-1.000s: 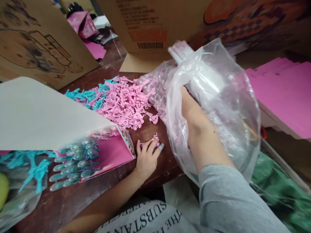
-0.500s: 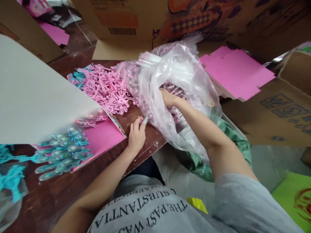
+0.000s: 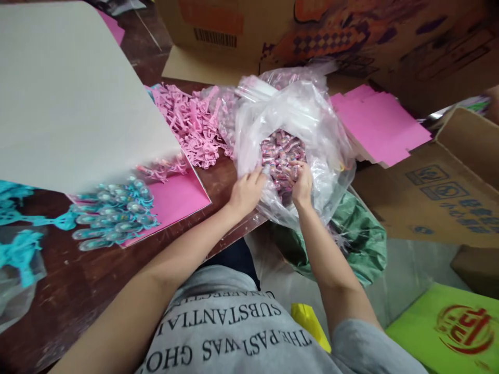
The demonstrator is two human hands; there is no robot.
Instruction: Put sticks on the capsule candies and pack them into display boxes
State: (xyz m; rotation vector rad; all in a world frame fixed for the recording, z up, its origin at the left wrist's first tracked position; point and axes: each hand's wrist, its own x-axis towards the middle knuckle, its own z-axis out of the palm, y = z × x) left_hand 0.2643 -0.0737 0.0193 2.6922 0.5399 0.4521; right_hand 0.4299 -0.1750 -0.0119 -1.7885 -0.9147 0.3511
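our left hand [image 3: 247,192] at the rim of the plastic bag [image 3: 249,124], our right hand [image 3: 303,183] curled over the shiny pink pieces [image 3: 278,150] inside, whether either pinches anything we cannot tell

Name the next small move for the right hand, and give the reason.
Probably, close the right hand on a few of the small shiny pink pieces and lift them out: the clear plastic bag gapes open, leaving them exposed, its fingertips are at them, and the left hand is at the opening's edge.
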